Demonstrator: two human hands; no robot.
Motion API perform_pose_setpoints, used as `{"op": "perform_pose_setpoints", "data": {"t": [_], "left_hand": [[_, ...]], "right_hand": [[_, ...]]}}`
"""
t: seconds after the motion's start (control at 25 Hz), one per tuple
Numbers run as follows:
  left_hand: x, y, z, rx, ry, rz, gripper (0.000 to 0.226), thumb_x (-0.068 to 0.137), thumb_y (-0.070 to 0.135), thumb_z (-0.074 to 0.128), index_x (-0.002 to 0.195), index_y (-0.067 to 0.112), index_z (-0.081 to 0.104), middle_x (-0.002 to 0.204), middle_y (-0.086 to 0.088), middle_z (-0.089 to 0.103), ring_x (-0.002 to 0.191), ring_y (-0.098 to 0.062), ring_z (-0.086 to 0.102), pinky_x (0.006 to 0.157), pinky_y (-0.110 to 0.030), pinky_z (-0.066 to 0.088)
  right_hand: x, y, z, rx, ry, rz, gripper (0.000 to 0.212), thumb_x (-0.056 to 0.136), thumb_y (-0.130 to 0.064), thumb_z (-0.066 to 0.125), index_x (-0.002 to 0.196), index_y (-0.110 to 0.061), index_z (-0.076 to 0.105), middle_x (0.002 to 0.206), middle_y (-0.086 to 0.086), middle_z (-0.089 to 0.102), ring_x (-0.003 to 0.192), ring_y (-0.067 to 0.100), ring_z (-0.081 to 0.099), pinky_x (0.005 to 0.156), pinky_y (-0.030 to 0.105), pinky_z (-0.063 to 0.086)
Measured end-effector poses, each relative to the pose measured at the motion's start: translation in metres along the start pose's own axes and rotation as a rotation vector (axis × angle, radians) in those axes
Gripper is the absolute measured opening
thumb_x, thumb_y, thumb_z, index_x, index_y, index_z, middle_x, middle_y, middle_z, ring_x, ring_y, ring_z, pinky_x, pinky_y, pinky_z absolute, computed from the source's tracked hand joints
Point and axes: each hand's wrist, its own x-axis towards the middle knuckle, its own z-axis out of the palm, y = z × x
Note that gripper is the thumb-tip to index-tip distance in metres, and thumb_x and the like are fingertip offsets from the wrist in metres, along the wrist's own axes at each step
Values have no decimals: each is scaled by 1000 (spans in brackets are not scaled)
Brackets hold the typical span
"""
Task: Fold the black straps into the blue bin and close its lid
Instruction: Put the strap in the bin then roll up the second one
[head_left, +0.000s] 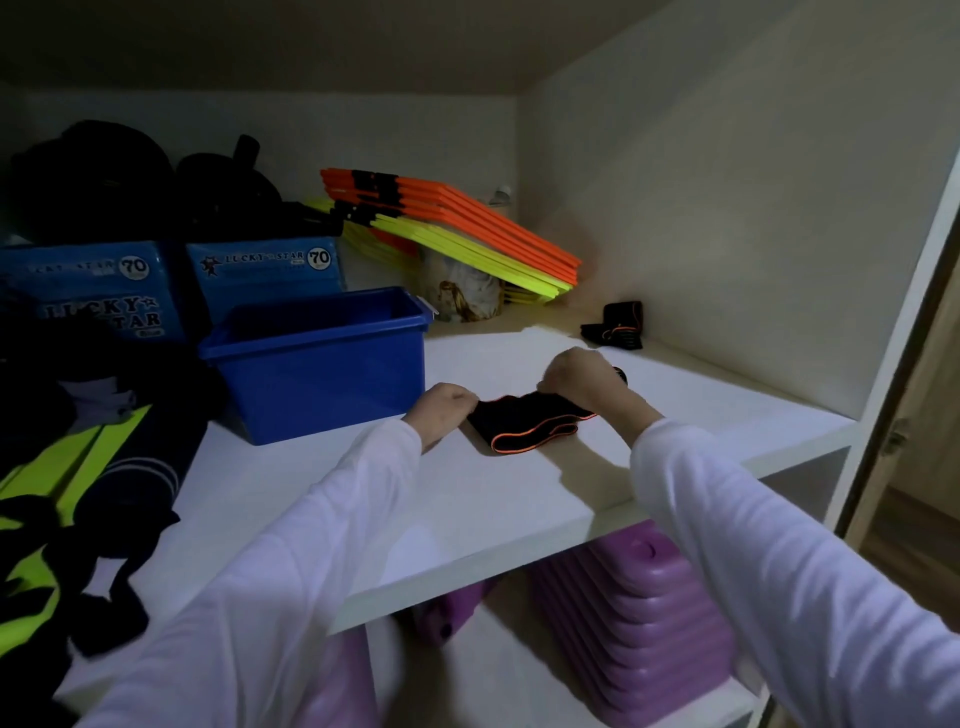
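A black strap with orange edging (524, 423) lies partly folded on the white shelf (467, 499). My left hand (441, 410) pinches its left end and my right hand (582, 376) grips its upper right part. The open blue bin (322, 364) stands just left of my left hand, with no lid on it. I cannot see what is inside the bin. A second black strap with orange trim (615, 325) sits bundled near the back right wall.
Two blue "Lucky Star" boxes (265, 270) stand behind the bin with dark gear on top. Orange and yellow flat hurdles (457, 234) lean at the back over a patterned pot (465, 293). Neon and dark garments (67, 493) lie at left. Purple stacked items (639, 618) sit below.
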Motion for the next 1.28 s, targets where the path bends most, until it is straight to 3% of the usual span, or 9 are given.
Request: {"op": "perform_pose_setpoints", "data": {"t": [0.12,0.24,0.36,0.44,0.6,0.72,0.88,1.04,1.28], "left_hand": [[-3,2,-2,-104,-39,-36,28,87,24,63,103,2,67,97,-6,62,94,-17,54,84,-23,38],[-1,0,-3,-40,-74,-68,18,80,21,71,80,7,59,88,-10,56,85,-19,50,73,-24,36],[-1,4,-1,-91,-37,-34,14,81,13,69,82,8,56,90,-11,56,86,-20,51,71,-24,37],[-5,12,-3,-198,-1,34,9,84,9,65,87,7,57,90,-9,58,88,-20,53,77,-25,40],[-11,26,-14,-439,-41,147,19,88,7,59,72,14,52,74,-3,54,74,-12,52,66,-20,39],[-11,27,-21,-346,-45,149,21,88,16,62,69,15,52,71,-1,55,69,-10,53,63,-19,39],[-9,30,-36,-161,-116,72,16,82,25,69,78,12,61,71,-1,63,64,-13,60,54,-15,46],[-13,31,-62,-56,-291,-53,12,80,22,71,87,12,69,76,-4,72,62,-14,68,59,-20,55],[-26,8,-100,54,-397,-179,19,82,-2,63,92,14,63,93,-8,68,89,-24,65,83,-33,52]], "right_hand": [[11,31,8,-118,-176,145,55,83,-53,57,108,-4,62,111,12,65,103,29,60,81,31,44],[11,39,11,-14,-237,184,65,79,-59,58,122,-11,58,125,10,61,117,28,55,98,33,43],[10,30,8,23,-194,185,74,79,-48,66,135,-4,45,137,13,51,127,31,47,99,34,40],[13,25,7,56,-179,191,65,83,-30,68,135,1,45,136,17,51,125,31,49,95,32,43],[15,29,5,292,-72,230,43,84,-14,66,123,3,57,115,18,60,94,27,52,71,31,44],[14,28,-5,496,46,231,38,89,-10,59,126,1,54,115,20,57,90,27,51,82,39,52],[17,22,-22,491,170,189,35,90,-10,56,124,-2,56,122,21,59,87,27,53,85,43,55],[22,17,-29,434,261,175,38,88,-6,56,126,-1,55,122,22,60,82,27,52,85,45,54],[28,6,-11,427,232,198,33,86,-8,54,118,3,59,108,21,62,85,29,53,72,33,45]]}}
